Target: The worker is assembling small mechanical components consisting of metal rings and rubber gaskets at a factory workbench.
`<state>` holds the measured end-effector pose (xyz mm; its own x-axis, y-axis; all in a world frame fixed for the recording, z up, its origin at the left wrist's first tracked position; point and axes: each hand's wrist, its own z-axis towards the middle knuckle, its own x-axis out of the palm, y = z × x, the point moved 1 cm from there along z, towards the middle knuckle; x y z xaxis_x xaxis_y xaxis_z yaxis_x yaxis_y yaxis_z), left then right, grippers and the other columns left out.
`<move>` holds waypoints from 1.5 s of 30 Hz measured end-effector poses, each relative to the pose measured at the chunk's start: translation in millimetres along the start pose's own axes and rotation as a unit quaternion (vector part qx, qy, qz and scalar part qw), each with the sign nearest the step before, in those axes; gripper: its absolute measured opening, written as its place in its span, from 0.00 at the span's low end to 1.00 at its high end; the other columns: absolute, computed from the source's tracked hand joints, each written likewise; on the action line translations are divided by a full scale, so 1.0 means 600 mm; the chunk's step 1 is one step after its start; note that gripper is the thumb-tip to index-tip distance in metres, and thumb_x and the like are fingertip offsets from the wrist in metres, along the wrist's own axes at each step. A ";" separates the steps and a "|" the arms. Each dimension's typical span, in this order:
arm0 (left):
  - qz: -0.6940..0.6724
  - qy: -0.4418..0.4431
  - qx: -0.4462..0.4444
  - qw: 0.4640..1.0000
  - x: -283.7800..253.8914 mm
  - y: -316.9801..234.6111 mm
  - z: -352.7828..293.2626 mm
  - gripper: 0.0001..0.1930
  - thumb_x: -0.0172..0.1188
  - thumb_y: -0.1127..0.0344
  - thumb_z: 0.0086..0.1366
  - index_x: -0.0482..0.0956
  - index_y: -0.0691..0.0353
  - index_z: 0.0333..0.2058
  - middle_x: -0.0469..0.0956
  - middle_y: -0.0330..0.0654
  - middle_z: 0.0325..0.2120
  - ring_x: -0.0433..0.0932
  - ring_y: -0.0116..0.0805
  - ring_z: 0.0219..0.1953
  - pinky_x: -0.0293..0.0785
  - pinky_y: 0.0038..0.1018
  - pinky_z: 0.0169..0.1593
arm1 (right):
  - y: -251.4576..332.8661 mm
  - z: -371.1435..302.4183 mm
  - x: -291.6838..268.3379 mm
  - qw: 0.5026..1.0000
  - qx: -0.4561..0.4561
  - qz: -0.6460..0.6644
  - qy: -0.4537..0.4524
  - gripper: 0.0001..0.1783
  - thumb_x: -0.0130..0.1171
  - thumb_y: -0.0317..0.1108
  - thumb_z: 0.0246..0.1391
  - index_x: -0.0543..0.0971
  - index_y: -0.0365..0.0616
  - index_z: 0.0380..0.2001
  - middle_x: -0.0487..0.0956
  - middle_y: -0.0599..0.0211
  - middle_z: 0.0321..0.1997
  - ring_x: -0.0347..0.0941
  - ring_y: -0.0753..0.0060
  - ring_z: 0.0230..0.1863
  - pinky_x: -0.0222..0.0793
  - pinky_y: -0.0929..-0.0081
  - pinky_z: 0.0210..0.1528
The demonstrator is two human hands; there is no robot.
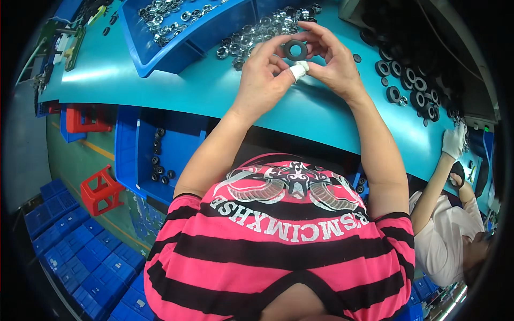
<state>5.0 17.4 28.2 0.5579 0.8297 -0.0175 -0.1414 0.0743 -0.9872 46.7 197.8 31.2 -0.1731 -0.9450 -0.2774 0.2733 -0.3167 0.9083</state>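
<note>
Both bare hands are raised together over the teal worktable (160, 88), near its far side. The left hand (262, 80) and right hand (338, 65) close on one black ring (287, 52), gripping it by the rim between the fingertips — its round hole faces the camera, table colour showing through. The ring is off the table surface, between the two hands. The left thumb carries a white wrap (299, 70) at its end, just below the ring; the right thumb lies next to it. Exact contact of each right fingertip is hard to make out at this scale.

Just beyond the hands: a loose spread of clear, shiny round pieces (262, 35). To the left of that, a blue tray (166, 58) set askew, with more such pieces inside. Right side of table: a heap of black rings and wheels (420, 99), several with grey faces.

Below the table edge, left: a blue bin (127, 144) with small dark wheels in it, a red stool (101, 191) on the green floor, and blue crates (96, 257) grouped lower left. Far right — a co-worker in a pale top (441, 241), one white-gloved hand (454, 142) at the table.
</note>
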 end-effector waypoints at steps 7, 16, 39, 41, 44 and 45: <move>0.011 0.005 -0.014 1.000 -0.006 0.014 0.002 0.28 0.68 0.74 0.61 0.70 0.68 0.59 0.75 0.39 0.39 0.75 0.19 0.34 0.77 0.17 0.38 | -0.002 -0.001 0.009 1.000 0.017 0.018 0.015 0.40 0.67 0.24 0.43 0.71 0.47 0.65 0.82 0.67 0.51 0.75 0.78 0.41 0.76 0.77 0.50; -0.333 0.084 -0.086 0.935 -0.018 0.029 0.005 0.23 0.58 0.64 0.69 0.68 0.66 0.60 0.78 0.47 0.41 0.78 0.30 0.37 0.79 0.31 0.42 | -0.015 0.009 -0.018 0.967 -0.089 -0.236 -0.046 0.33 0.65 0.26 0.48 0.76 0.55 0.61 0.78 0.63 0.58 0.74 0.59 0.52 0.71 0.64 0.59; -0.579 0.176 -0.154 0.781 -0.027 0.050 0.007 0.28 0.47 0.51 0.73 0.65 0.64 0.64 0.76 0.54 0.42 0.77 0.38 0.37 0.75 0.40 0.44 | -0.030 0.004 -0.010 0.944 -0.035 -0.327 -0.040 0.24 0.61 0.25 0.49 0.82 0.55 0.51 0.77 0.66 0.52 0.75 0.59 0.51 0.75 0.62 0.51; -0.578 0.174 -0.148 0.783 -0.026 0.049 0.007 0.27 0.48 0.52 0.73 0.65 0.63 0.64 0.76 0.55 0.42 0.77 0.39 0.37 0.76 0.40 0.44 | -0.029 0.003 -0.010 0.951 -0.042 -0.302 -0.052 0.24 0.60 0.25 0.49 0.82 0.54 0.51 0.77 0.66 0.52 0.76 0.60 0.49 0.75 0.63 0.49; -0.575 0.171 -0.150 0.786 -0.026 0.050 0.008 0.27 0.49 0.52 0.73 0.66 0.62 0.64 0.77 0.55 0.42 0.77 0.39 0.37 0.76 0.40 0.44 | -0.027 0.003 -0.012 0.960 -0.035 -0.272 -0.056 0.23 0.59 0.25 0.49 0.82 0.53 0.50 0.78 0.66 0.50 0.77 0.62 0.46 0.76 0.65 0.45; -0.574 0.168 -0.151 0.787 -0.026 0.049 0.008 0.27 0.49 0.52 0.73 0.66 0.62 0.64 0.77 0.55 0.41 0.77 0.39 0.37 0.76 0.41 0.44 | -0.026 0.003 -0.013 0.963 -0.029 -0.263 -0.056 0.22 0.59 0.25 0.49 0.82 0.52 0.50 0.78 0.66 0.50 0.78 0.63 0.45 0.76 0.66 0.44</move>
<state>-11.4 9.3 0.1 0.3690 0.1151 0.9223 0.7856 0.4917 -0.3756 42.0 210.1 19.6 -0.4020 -0.6395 -0.6553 0.1720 -0.7557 0.6319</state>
